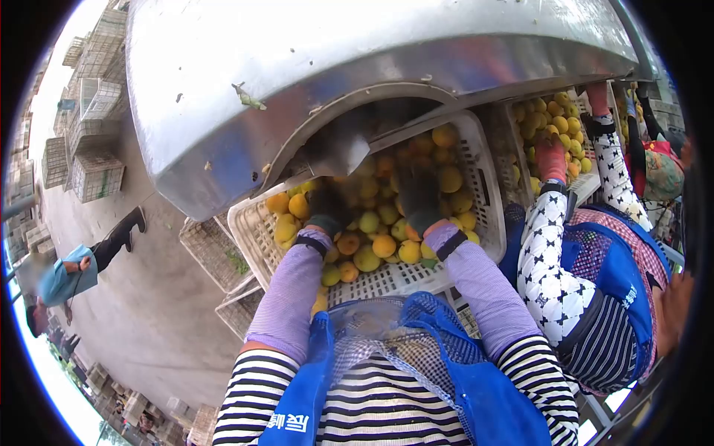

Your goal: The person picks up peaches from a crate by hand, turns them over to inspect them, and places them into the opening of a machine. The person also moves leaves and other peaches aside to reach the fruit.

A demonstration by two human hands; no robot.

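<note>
A white slatted plastic crate sits in front of me, tilted in view and partly under a metal machine. It holds many round yellow, orange and greenish fruits that look like peaches or apricots. My left hand, in a dark glove, is among the fruits on the crate's left side, smeared by motion. Over the fruits right of the middle is my right hand, also dark-gloved, with its fingers lost in shadow. Whether either hand grips a fruit does not show.
A large metal housing with a curved opening overhangs the crate. On the right a co-worker's gloved hand reaches into another fruit-filled crate. More crates stand at the left, with stacks beyond. A person walks on the floor.
</note>
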